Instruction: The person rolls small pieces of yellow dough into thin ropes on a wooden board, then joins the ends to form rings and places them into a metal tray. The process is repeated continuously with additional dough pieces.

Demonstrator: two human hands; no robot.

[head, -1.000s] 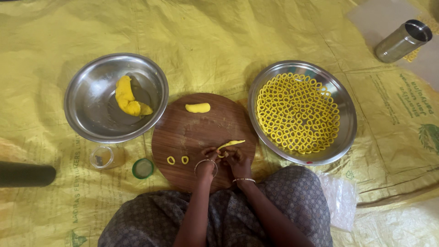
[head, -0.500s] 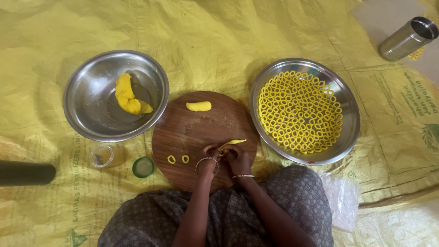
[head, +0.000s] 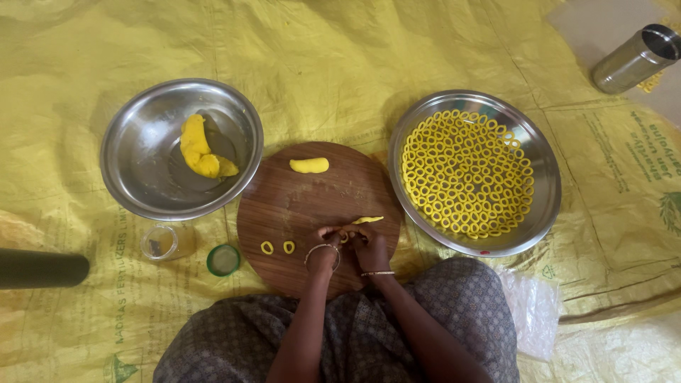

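At the lower centre of the frame I see my left hand (head: 328,245) and right hand (head: 369,245) meeting, fingertips pinched on a thin yellow dough strip (head: 367,220) over a round wooden board (head: 298,206). Two small dough rings (head: 277,247) lie just left of them. A steel plate (head: 543,206) of rings sits at right, and a steel bowl (head: 135,177) holding dough at left.

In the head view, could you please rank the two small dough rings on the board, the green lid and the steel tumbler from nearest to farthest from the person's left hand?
From the left hand:
1. Two small dough rings, on the board just to its left; too close together to rank.
2. Green lid, off the board's left edge on the sheet.
3. Steel tumbler, lying at the far upper right.
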